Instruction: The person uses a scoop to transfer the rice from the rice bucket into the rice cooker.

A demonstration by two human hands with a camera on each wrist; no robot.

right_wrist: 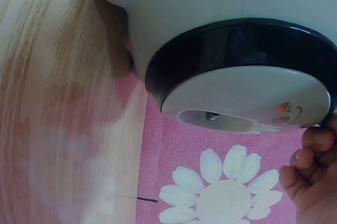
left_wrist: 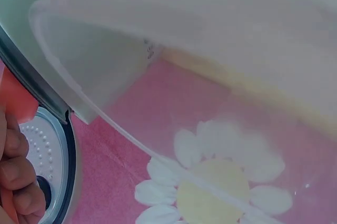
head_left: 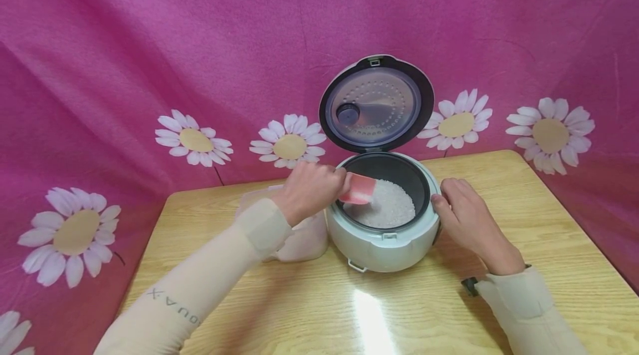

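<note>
My left hand grips a pink scoop over the open rice cooker. The scoop tilts toward the white rice in the dark inner pot, some white grains on its face. In the left wrist view the curled fingers show at the left edge by the scoop. My right hand holds the cooker's right rim, thumb on top. The right wrist view shows its fingers at the cooker's side. Behind the pot the lid stands upright.
A translucent plastic container stands left of the cooker, partly hidden by the left forearm. Its clear wall fills much of the left wrist view. The wooden table meets a pink flowered cloth at the back and sides.
</note>
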